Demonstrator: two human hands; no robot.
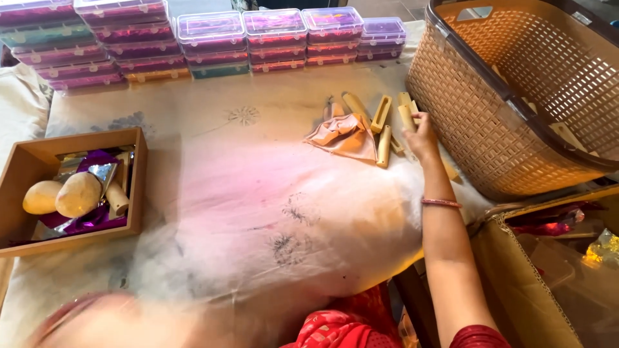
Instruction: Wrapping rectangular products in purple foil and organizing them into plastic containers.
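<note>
My right hand (422, 136) reaches to the far right of the cloth-covered table (258, 193) and closes its fingers on a pale wooden piece (407, 117) standing upright. It sits among several similar wooden pieces (382, 115) beside a crumpled orange cloth (345, 136). A thin bracelet circles that wrist. My left hand (97, 319) is a blur at the bottom left edge, and whether it holds anything is unclear.
A tan plastic laundry basket (490, 122) holding more wooden pieces stands at the right. A wooden box (26, 161) with two rounded beige lumps and purple foil sits at the left. Stacked clear lidded boxes (213, 38) line the back. An open cardboard carton (516, 283) stands lower right.
</note>
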